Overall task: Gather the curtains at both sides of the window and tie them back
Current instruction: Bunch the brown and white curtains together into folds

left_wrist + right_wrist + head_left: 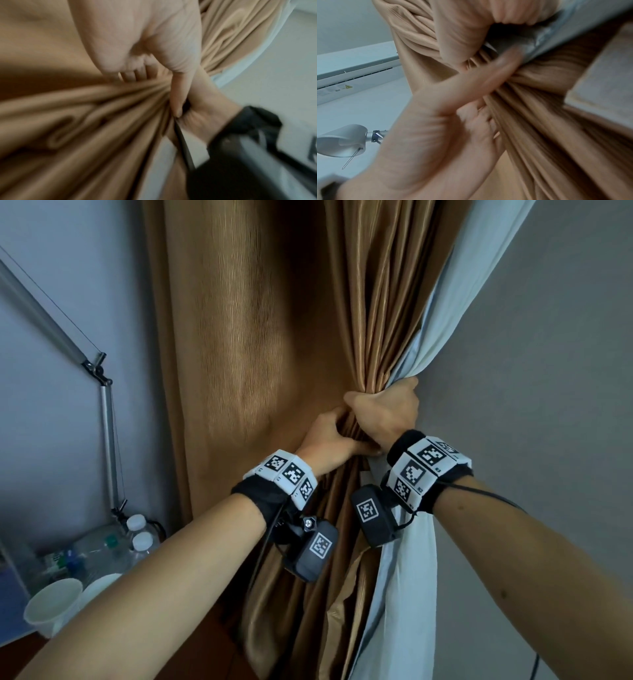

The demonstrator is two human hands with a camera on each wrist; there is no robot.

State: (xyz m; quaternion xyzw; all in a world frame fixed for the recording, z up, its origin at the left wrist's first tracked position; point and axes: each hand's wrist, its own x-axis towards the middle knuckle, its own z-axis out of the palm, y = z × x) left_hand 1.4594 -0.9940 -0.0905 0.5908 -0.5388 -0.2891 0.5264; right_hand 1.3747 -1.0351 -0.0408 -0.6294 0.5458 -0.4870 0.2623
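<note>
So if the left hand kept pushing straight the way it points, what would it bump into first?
The left hand points up and to the right, into the gathered golden-brown pleated curtain that it already grips. Right behind that bunch sits the right hand, so it would probably press against that next, though depth is hard to judge.

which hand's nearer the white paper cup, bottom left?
Left. The left hand grips the tan pleated curtain on the side toward the white paper cup; the right hand grips the gathered folds farther right, beside the pale blue lining.
</note>
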